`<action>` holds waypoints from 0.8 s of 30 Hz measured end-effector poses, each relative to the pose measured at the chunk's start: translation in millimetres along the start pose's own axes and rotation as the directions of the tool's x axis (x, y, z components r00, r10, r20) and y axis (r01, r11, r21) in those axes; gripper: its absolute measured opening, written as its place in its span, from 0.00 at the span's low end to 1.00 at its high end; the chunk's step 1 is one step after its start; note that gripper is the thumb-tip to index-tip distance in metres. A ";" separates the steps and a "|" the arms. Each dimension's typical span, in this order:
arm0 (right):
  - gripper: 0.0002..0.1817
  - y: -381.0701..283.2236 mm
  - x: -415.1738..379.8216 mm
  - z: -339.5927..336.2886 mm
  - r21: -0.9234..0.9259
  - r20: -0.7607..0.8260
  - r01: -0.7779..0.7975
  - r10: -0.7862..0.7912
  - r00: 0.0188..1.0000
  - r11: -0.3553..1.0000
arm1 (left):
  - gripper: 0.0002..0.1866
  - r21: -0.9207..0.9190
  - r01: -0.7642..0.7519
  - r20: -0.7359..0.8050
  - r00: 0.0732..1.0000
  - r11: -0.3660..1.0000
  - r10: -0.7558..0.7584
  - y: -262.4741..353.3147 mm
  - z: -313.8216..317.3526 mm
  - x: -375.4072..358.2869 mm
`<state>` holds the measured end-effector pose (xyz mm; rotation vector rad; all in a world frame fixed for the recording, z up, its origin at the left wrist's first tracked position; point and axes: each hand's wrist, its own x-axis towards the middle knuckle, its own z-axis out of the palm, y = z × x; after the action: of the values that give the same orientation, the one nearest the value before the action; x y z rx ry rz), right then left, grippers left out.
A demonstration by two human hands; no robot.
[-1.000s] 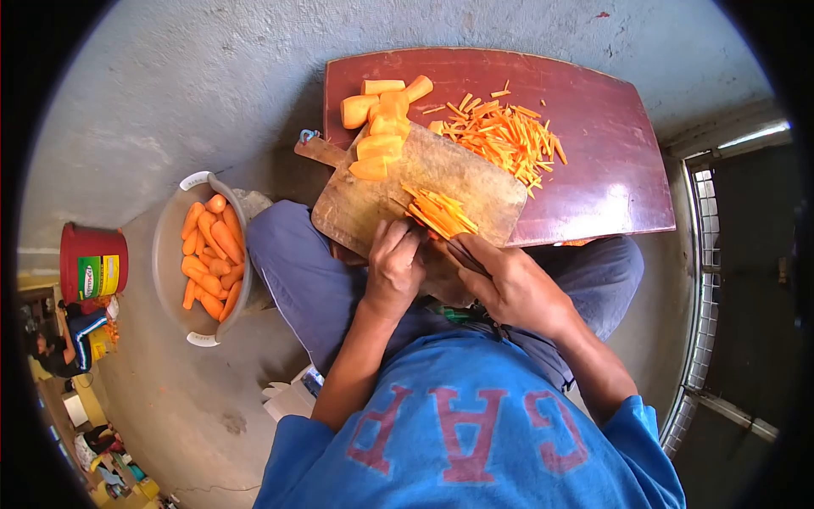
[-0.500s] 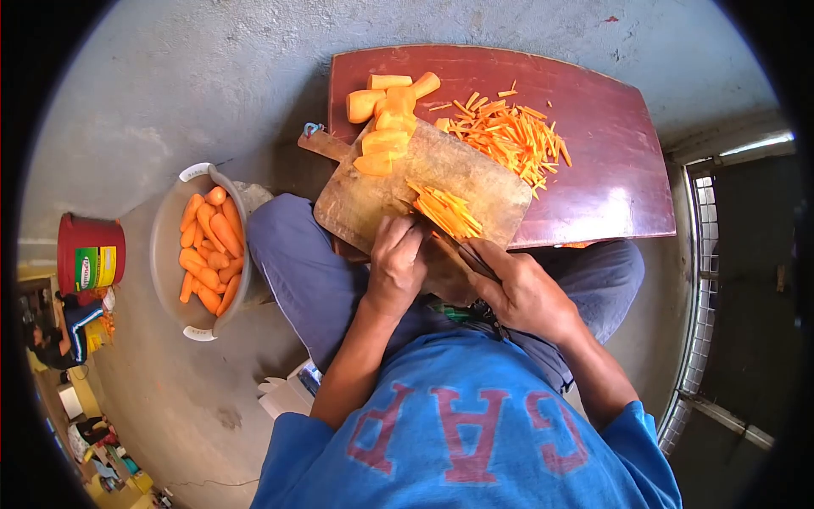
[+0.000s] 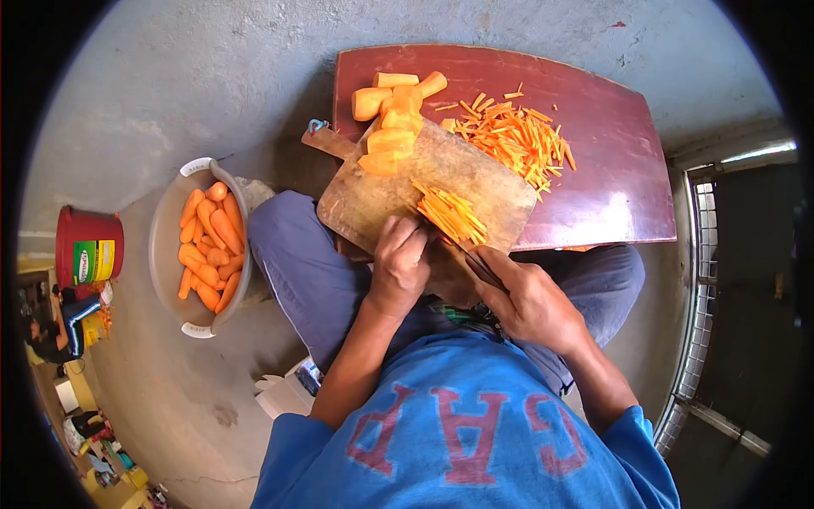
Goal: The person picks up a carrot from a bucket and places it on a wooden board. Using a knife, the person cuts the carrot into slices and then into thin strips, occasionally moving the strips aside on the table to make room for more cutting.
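Shifted slightly right and nearer, the right hand [image 3: 532, 301] wraps its fingers round a knife [image 3: 484, 268]; I cannot tell what the left hand [image 3: 401, 270], fingers curled, holds. Beyond, carrot strips [image 3: 451, 215] on the cutting board [image 3: 365, 200] should handle light, stiff, slick: pinch mid-bundle. Farther sits the desk [image 3: 615, 153].

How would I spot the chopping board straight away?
Find the glossy dark-red table beside the bluish wall. Across its near-left corner lies the worn brown wooden chopping board; unlike the table, it has a stubby handle with a blue loop.
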<state>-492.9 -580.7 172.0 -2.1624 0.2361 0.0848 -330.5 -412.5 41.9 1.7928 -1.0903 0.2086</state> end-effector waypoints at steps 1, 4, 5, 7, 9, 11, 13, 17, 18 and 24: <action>0.26 -1.5 0.8 -0.5 0.001 0.002 0.000 0.000 1.000 1.000 | 0.17 0.009 0.006 -0.004 1.000 1.000 -0.006 -0.1 0.4 -0.1; 0.26 1.1 3.8 2.0 0.009 -0.012 0.011 -0.011 1.000 1.000 | 0.17 0.019 0.012 -0.003 1.000 1.000 -0.012 0.8 5.1 -2.8; 0.26 10.1 9.6 7.8 0.018 -0.029 0.034 -0.034 0.999 0.999 | 0.17 0.023 0.003 0.000 1.000 1.000 -0.003 -1.1 4.6 -3.3; 0.26 14.5 12.9 11.9 0.026 -0.054 0.063 -0.062 0.997 0.998 | 0.16 0.022 0.000 0.002 1.000 1.000 0.000 -2.2 3.1 -4.1; 0.26 10.4 9.8 11.3 0.023 -0.074 0.069 -0.067 0.995 0.997 | 0.16 0.008 0.010 0.001 1.000 1.000 -0.010 -1.1 1.7 -4.2; 0.28 -0.4 6.0 0.7 0.040 0.023 -0.071 0.070 0.997 0.997 | 0.16 0.006 0.011 -0.004 1.000 1.000 -0.011 -0.5 1.5 -2.8; 0.28 -0.6 4.6 -1.6 0.047 0.053 -0.114 0.111 0.992 0.992 | 0.16 -0.002 0.012 -0.006 1.000 1.000 -0.012 -0.4 4.0 -2.8; 0.27 16.4 11.5 14.2 0.055 -0.029 0.021 -0.019 0.999 0.998 | 0.16 0.015 0.008 0.004 1.000 1.000 -0.008 -5.8 3.5 -7.1; 0.27 17.2 12.9 14.6 0.048 -0.054 0.058 -0.055 0.997 0.997 | 0.16 0.024 0.003 0.004 1.000 1.000 -0.003 -5.8 4.0 -6.1; 0.25 7.3 7.8 5.0 0.035 -0.082 0.047 -0.044 0.996 0.998 | 0.16 0.007 0.011 -0.010 1.000 1.000 -0.011 1.0 1.4 -4.2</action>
<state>-486.6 -581.6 162.1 -2.1357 0.2337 -0.0332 -334.1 -411.4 39.4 1.8020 -1.0735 0.2142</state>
